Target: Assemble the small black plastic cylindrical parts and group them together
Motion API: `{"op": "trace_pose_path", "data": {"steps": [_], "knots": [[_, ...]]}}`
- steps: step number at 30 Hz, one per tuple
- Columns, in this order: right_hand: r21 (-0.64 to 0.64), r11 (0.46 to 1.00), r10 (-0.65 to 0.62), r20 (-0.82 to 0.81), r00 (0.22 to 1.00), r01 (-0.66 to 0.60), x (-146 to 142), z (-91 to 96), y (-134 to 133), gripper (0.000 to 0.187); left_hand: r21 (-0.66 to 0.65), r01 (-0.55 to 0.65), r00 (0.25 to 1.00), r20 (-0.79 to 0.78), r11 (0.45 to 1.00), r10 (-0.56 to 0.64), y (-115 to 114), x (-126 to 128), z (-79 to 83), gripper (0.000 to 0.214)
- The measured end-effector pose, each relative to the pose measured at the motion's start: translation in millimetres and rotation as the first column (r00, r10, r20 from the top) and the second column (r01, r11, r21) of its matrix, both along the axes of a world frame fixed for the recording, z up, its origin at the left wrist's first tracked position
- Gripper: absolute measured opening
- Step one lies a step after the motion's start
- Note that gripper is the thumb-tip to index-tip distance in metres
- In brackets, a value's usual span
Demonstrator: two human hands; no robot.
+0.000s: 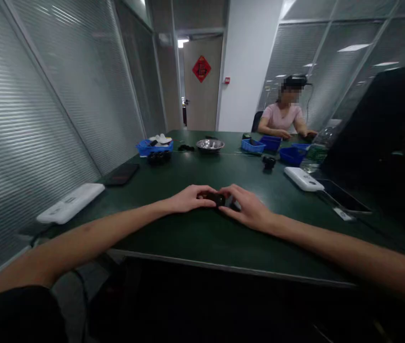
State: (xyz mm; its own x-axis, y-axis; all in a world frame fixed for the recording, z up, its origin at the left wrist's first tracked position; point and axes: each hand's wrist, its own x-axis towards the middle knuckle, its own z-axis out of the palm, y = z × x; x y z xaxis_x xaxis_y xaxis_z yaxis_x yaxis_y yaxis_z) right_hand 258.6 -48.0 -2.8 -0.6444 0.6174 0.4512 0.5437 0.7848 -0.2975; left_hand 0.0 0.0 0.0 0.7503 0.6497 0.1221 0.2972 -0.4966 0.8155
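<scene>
Both my hands meet over the dark green table [188, 243], close to its front edge. Between them is a small black part [218, 199] with a rounded end; its exact kind does not show. My left hand [191, 198] closes on its left side, thumb in front and fingers behind. From the right, my right hand [247, 206] pinches the rounded end between thumb and fingers. A little dark piece also shows under the right palm, too shadowed to name.
A metal bowl [210, 146] stands further back. Blue baskets sit left [155, 146] and right [252, 146], near several black parts [159, 157]. White power banks [72, 202], a phone [345, 195] and a plastic bottle [316, 150] lie toward the sides. A co-worker [284, 116] sits at the far right.
</scene>
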Motion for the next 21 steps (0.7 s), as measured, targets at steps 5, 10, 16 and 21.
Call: {"op": "trace_pose_path", "data": {"steps": [5,10,16,21], "knots": [[0.009,1.000,0.017,-0.011,1.000,-0.017,-2.3,1.9,-1.9,0.036,-0.029,-0.001,1.000,0.011,1.000,0.002,-1.9,1.7,0.3,0.045],[-0.034,0.998,-0.059,0.008,0.998,0.059,-1.9,1.1,-0.9,0.034,-0.065,-0.001,0.999,0.046,0.998,0.004,-2.1,2.5,0.2,0.044],[0.009,0.999,0.038,-0.014,0.999,-0.038,-1.9,2.5,-2.7,0.032,-0.047,-0.022,1.000,0.007,0.999,0.023,-3.8,2.2,3.8,0.042],[-0.020,0.999,-0.041,-0.008,0.999,0.041,-3.4,4.0,-3.2,0.037,-0.066,-0.007,0.999,0.034,0.998,0.009,-4.6,2.6,4.4,0.042]]}}
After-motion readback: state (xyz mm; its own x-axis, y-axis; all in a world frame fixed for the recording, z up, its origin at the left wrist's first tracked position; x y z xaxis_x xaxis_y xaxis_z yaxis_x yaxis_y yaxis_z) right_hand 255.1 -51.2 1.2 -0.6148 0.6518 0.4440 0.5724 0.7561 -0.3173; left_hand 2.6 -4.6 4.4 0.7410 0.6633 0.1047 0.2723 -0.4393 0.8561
